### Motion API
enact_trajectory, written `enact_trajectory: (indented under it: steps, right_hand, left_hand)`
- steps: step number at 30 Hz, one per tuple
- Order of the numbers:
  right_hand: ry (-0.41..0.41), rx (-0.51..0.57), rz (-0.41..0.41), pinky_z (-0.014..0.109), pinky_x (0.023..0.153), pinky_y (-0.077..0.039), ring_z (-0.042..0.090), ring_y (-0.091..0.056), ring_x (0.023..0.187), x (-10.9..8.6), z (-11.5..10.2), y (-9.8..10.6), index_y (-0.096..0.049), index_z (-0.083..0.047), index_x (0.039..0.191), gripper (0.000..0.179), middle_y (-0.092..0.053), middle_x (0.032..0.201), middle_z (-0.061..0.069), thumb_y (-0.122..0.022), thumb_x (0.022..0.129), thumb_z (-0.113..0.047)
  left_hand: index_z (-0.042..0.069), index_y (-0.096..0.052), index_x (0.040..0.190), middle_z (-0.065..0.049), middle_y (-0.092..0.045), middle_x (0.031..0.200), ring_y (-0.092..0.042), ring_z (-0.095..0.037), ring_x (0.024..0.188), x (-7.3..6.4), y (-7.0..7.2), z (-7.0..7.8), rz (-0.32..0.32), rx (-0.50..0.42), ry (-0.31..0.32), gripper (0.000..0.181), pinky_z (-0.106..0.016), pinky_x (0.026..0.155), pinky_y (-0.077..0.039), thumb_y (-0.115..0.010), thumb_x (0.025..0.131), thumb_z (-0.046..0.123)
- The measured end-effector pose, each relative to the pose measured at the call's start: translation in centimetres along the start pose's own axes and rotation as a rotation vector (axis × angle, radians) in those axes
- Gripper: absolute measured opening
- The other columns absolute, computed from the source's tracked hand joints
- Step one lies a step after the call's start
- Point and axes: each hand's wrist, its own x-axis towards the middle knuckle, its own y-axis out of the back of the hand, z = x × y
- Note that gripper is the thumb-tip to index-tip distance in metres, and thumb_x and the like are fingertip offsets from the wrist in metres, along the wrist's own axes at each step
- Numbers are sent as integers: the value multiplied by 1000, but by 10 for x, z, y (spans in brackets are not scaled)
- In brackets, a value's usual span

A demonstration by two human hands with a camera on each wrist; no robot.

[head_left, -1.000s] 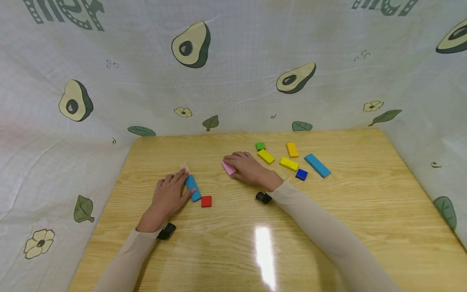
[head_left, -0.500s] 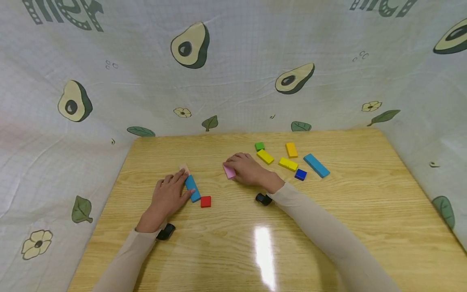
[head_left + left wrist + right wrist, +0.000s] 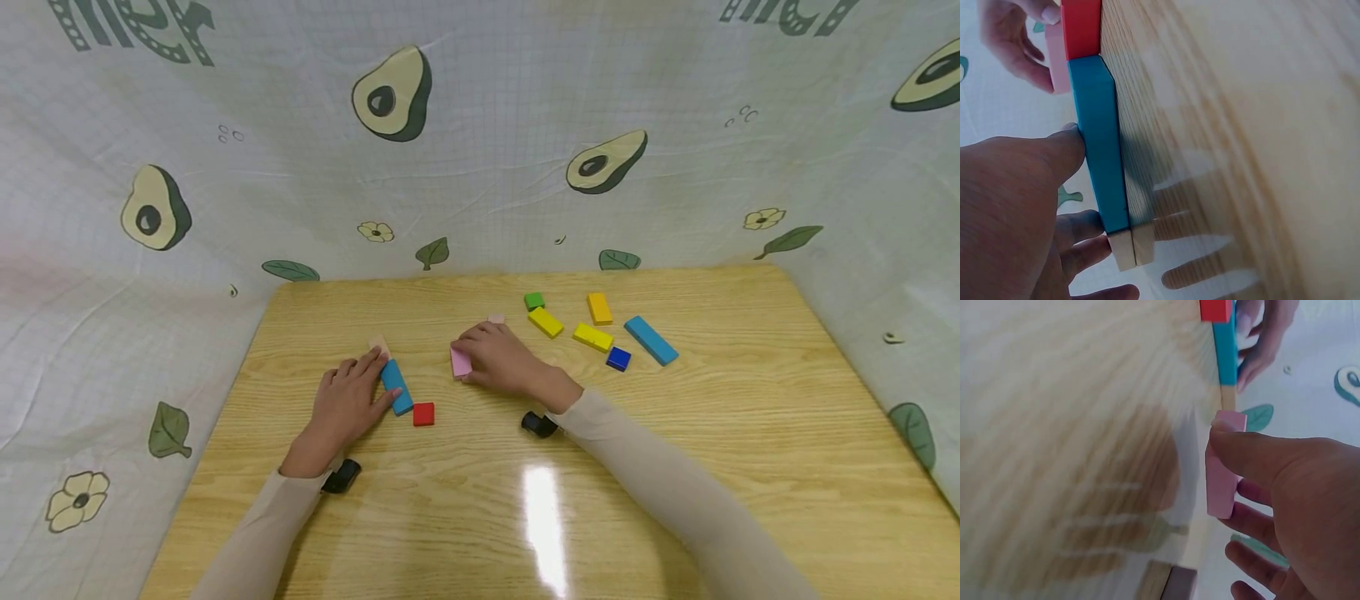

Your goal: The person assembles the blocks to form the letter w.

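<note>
My right hand [image 3: 501, 360] pinches a pink rectangular block [image 3: 460, 363] between thumb and fingers; in the right wrist view the pink block [image 3: 1219, 494] hangs above the table. My left hand [image 3: 343, 404] rests with fairly straight fingers along a blue block [image 3: 397, 387]. Its thumb touches the blue block's side, and its fingertips reach a pale peach block [image 3: 379, 344] that meets the blue one's far end, partly covered. At the near end of the blue block [image 3: 1097, 137], a red square block [image 3: 423, 414] touches its corner.
Just behind my right hand lies a pale pink block [image 3: 496, 318], partly hidden. Further right are a green block [image 3: 534, 301], two yellow blocks [image 3: 546, 322], an orange block [image 3: 600, 308], a dark blue block [image 3: 618, 359] and a long blue block [image 3: 651, 340]. A printed cloth [image 3: 480, 208] surrounds the table [image 3: 465, 508].
My right hand has moved slightly left and nearer with the pink block, turning it a little. The pale pink block behind that hand has come into sight. My left hand stays put.
</note>
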Motion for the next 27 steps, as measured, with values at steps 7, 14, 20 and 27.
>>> enact_trajectory:
  steps: [7, 14, 20, 27]
  right_hand:
    - [-3, -18, 6, 52, 120, -36, 33, -51, 140, 0, -11, -6, -64, -8, 146, 54, -64, 145, 10, -76, 100, -34]
    - [-11, -17, 43, 52, 120, -37, 34, -52, 138, -2, -21, -7, -65, -7, 143, 54, -66, 142, 10, -76, 100, -36]
    - [-38, -15, 49, 51, 121, -36, 33, -52, 137, -3, -29, -10, -65, -7, 144, 55, -65, 143, 11, -76, 100, -37]
    - [-50, -25, 59, 51, 120, -37, 33, -54, 134, -5, -36, -15, -66, -8, 142, 54, -66, 141, 11, -77, 99, -39]
  left_hand:
    - [3, -52, 155, -18, -47, 162, -49, -45, 139, 1, 0, 0, -14, -2, 11, 67, -64, 108, -43, -68, 103, 42]
    - [3, -52, 155, -18, -46, 163, -49, -45, 139, 2, 1, 0, -6, -4, 2, 66, -64, 110, -42, -69, 103, 41]
    - [3, -52, 155, -18, -46, 163, -48, -45, 139, 3, 2, 1, -8, -3, 4, 66, -64, 110, -41, -68, 104, 41]
    - [3, -52, 155, -18, -46, 163, -48, -46, 139, 2, 4, 3, -12, 1, 4, 65, -64, 110, -41, -68, 104, 40]
